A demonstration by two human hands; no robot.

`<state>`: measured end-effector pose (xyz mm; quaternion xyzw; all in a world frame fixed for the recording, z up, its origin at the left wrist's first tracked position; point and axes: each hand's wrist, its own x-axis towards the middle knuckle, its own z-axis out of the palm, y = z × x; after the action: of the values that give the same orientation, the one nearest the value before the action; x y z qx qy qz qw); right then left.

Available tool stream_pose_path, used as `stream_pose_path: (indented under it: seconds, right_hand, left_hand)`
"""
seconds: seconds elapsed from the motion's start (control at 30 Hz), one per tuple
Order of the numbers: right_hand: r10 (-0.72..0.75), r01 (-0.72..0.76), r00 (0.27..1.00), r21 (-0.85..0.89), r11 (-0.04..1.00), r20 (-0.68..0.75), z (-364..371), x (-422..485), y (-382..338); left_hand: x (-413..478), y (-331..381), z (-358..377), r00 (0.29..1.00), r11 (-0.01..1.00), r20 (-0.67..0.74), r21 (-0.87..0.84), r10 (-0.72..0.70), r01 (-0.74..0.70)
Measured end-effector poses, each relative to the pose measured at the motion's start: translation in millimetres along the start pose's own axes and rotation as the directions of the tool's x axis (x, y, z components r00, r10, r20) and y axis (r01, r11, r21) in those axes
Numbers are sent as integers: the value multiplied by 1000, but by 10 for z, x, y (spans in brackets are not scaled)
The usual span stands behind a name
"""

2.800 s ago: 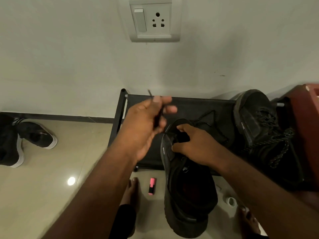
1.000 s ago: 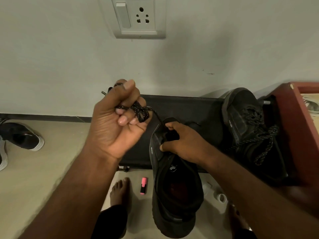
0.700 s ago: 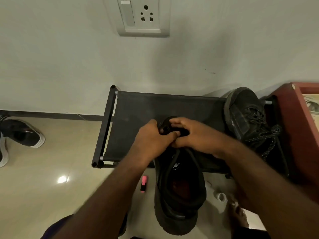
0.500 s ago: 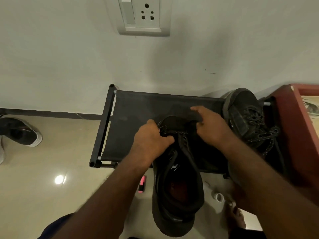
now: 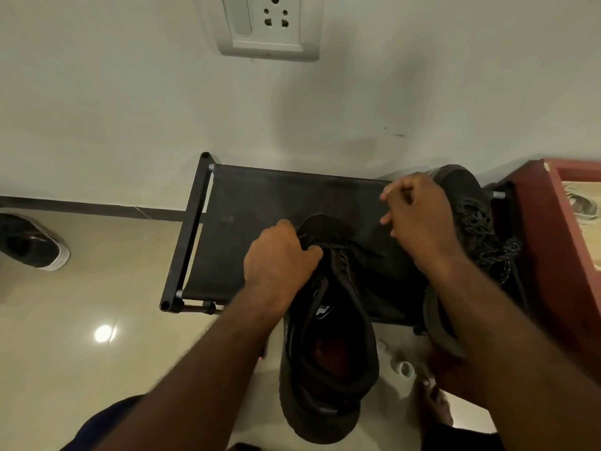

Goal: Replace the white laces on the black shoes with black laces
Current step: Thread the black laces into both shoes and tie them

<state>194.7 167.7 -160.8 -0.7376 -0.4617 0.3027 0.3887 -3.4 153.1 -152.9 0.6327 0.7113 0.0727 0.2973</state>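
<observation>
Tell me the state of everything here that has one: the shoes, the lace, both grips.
near black shoe, toe on the shoe rack, heel overhanging, laced only at the front eyelets.
black lace, threaded across those front eyelets.
second black shoe, at the rack's right end, laced.
left grip, holds the near black shoe's front.
right grip, raised, pinches the black lace.

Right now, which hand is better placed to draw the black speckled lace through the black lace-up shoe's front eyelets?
Right, likely. The right hand is raised clear beside the black lace-up shoe, fingers curled; the left hand grips its front, steadying it.
</observation>
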Motion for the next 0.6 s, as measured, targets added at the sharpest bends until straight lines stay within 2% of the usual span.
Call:
stream_pose_path:
  seconds: [0.07,0.13,0.17,0.23,0.3,0.33,0.37,0.4,0.43,0.47,0.5,0.57,0.6]
  right_hand:
    - [-34,72,985,-227,971,167,56,-58,137]
    - [-31,231,919,-472,851,393,218,-133,323]
    - [-7,280,888,-527,803,460,301,-163,378]
    - [13,293,891,-596,748,455,397,-181,423]
    - [21,233,934,-652,721,358,407,-157,416]
    - [23,150,964,-612,776,264,386,-136,403]
    - [42,29,989,-474,880,139,351,-114,335]
    - [87,-85,996,-211,974,3,300,-84,228]
    - [173,-158,979,130,979,-108,216,-66,60]
    - [229,-121,953,442,889,-199,112,-45,-100]
    - [229,-9,931,606,795,-286,-4,-28,-240]
    - [166,160,904,672,724,-394,-188,-56,-409]
    - [148,161,911,663,731,-384,-227,-88,-414]
  left_hand:
    - [-3,8,9,1000,1000,-3,-20,10,-10]
    - [-6,20,16,1000,999,-6,-39,25,-26]
    - [-8,31,16,999,999,-10,-40,34,-35]
    - [-14,46,21,998,998,-13,-41,53,-54]
    - [-5,54,23,997,996,-21,-46,69,-70]
    - [-1,57,21,997,996,-28,-43,77,-78]
    - [2,57,18,996,996,-30,-39,81,-83]
    - [11,58,17,996,995,-31,-44,83,-85]
    - [20,55,15,996,995,-27,-55,79,-81]
    - [26,46,14,997,995,-26,-69,75,-77]
    - [29,44,15,997,994,-22,-83,68,-70]
    - [30,29,14,998,991,-9,-121,59,-60]
    - [33,20,9,998,989,-2,-137,58,-58]
